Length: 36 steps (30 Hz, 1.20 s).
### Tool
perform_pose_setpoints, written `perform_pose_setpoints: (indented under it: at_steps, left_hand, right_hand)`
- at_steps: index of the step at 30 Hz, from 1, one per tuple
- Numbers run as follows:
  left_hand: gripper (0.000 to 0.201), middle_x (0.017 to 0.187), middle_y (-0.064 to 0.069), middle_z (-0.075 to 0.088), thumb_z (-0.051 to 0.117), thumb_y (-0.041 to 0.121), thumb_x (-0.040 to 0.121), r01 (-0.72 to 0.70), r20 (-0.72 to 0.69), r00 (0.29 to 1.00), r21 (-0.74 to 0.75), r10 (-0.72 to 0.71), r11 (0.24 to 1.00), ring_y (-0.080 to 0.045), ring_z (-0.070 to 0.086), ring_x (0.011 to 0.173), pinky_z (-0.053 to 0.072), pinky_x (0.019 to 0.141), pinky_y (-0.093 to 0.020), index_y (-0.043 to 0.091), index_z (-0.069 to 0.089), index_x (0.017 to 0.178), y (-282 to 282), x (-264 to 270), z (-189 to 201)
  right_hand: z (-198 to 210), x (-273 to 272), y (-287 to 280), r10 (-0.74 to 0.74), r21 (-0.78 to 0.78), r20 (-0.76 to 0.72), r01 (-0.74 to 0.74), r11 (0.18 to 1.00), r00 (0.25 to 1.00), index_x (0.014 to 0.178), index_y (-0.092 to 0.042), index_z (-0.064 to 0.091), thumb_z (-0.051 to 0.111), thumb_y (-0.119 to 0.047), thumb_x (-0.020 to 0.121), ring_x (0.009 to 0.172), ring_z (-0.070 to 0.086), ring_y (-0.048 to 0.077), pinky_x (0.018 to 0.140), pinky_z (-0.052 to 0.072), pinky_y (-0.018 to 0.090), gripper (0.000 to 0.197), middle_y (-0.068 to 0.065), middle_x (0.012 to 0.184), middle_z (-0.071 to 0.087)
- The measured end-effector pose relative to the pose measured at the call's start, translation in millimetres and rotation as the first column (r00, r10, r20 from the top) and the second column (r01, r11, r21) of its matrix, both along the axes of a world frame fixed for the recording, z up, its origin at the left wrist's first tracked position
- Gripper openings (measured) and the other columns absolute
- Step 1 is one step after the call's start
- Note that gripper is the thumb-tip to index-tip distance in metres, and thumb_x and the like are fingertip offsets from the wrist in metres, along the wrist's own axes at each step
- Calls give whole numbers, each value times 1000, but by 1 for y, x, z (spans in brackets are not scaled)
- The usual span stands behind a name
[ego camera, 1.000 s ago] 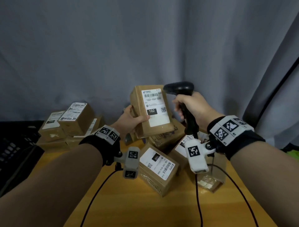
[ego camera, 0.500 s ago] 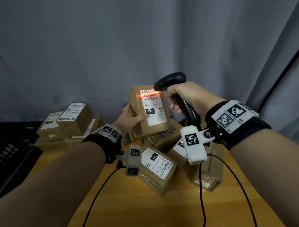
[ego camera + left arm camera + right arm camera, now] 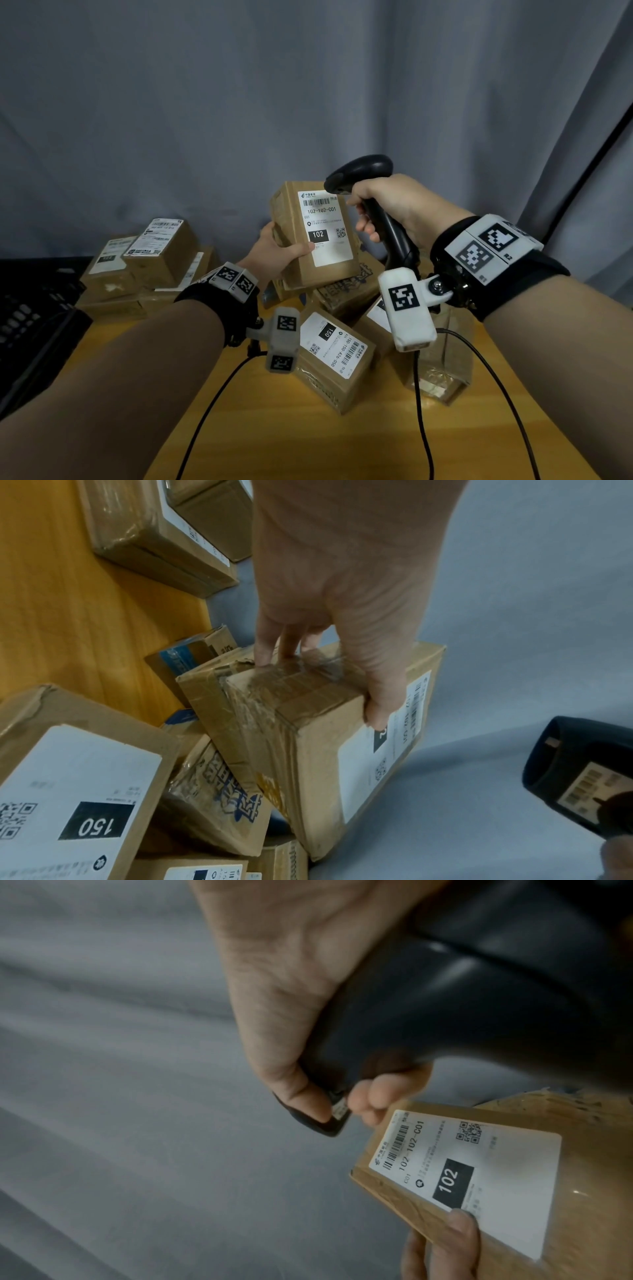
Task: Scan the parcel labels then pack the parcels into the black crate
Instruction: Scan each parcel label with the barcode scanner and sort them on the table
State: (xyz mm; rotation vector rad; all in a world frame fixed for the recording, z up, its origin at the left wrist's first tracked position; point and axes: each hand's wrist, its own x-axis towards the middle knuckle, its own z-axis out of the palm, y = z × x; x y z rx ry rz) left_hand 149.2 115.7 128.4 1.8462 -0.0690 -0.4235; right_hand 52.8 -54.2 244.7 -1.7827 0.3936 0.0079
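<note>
My left hand (image 3: pixel 279 251) holds a brown parcel (image 3: pixel 308 270) labelled 102 upright above the pile, thumb on its white label (image 3: pixel 325 228) and fingers behind. In the left wrist view the thumb (image 3: pixel 378 710) presses the parcel (image 3: pixel 308 750) front. My right hand (image 3: pixel 387 205) grips a black barcode scanner (image 3: pixel 359 171) by its handle, its head aimed at the top of the label. The right wrist view shows the scanner (image 3: pixel 445 1001) just above the label (image 3: pixel 462 1172). The black crate (image 3: pixel 30 315) sits at the far left.
Several taped parcels lie in a heap on the wooden table (image 3: pixel 342 445), one labelled 150 (image 3: pixel 332 349) at the front. More parcels (image 3: pixel 144 260) are stacked at the back left beside the crate. Cables (image 3: pixel 421 411) trail across the table. A grey curtain (image 3: pixel 308 85) hangs behind.
The red scan line that lay across the barcode half a second ago is gone. Before that, the scanner head dropped closer to the label. The parcel has stayed in my left hand.
</note>
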Motion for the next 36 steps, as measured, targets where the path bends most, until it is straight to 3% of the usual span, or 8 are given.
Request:
perform_pose_setpoints:
  at_steps: [5,11,14,18,26,29,33,36]
  left_hand:
    - [82,129,0,57,77,30,79,-36,7,999,-63,36,997,-20,61,108,52,90,-38,19,29,145,2,-7,0]
    - [61,118,-2,61,63,31,91,-165,-97,985,-325,141,931,-17,65,96,59,65,-30,18,33,142,34,-26,-19]
    - [55,122,-5,61,60,39,90,-251,-140,967,-368,214,895,-21,63,104,54,85,-41,19,39,137,68,-22,-31]
    - [76,124,-7,64,65,63,69,-306,-237,942,-316,237,898,-28,63,109,57,75,-44,27,46,134,118,-7,-30]
    - [55,120,-3,61,59,59,83,-177,-425,894,-42,142,983,-30,61,105,57,75,-49,32,47,130,196,0,-58]
    - [61,129,-2,52,66,50,82,-69,-526,850,-41,38,997,-32,58,109,58,76,-48,35,39,135,201,6,-72]
    - [58,128,1,51,68,37,85,-29,-533,846,-78,-17,997,-28,58,109,58,81,-45,36,40,135,187,27,-89]
    - [61,129,-1,52,72,34,82,-102,-495,867,-62,58,993,-23,58,107,60,69,-39,30,43,135,173,52,-105]
  right_hand:
    - [-10,1,2,-108,146,260,72,987,959,73,-4,62,62,-8,85,45,48,16,48,43,26,13,9,61,57]
    - [-57,4,6,-66,68,206,53,996,976,85,-15,63,69,-16,85,53,61,2,60,45,22,6,-11,53,62]
    - [-85,10,24,-25,158,151,1,987,988,96,-16,66,71,-18,84,79,67,10,70,48,24,13,-9,72,70]
    - [-112,23,69,105,285,64,-119,951,992,110,-17,64,72,-22,85,106,65,20,77,58,33,27,6,112,68]
    - [-173,46,152,52,221,-19,-47,974,998,105,-15,64,73,-28,84,92,64,17,74,59,32,26,4,97,66]
    - [-201,45,163,-28,143,-26,31,989,999,102,-15,62,72,-33,84,81,66,15,66,56,23,27,1,86,67]
    - [-224,46,168,-153,-29,37,154,988,987,100,-23,60,72,-31,84,86,64,12,79,47,25,22,-3,87,69]
    - [-234,62,170,-189,-93,25,190,977,982,105,-19,60,73,-29,83,89,60,13,78,42,24,27,-2,91,68]
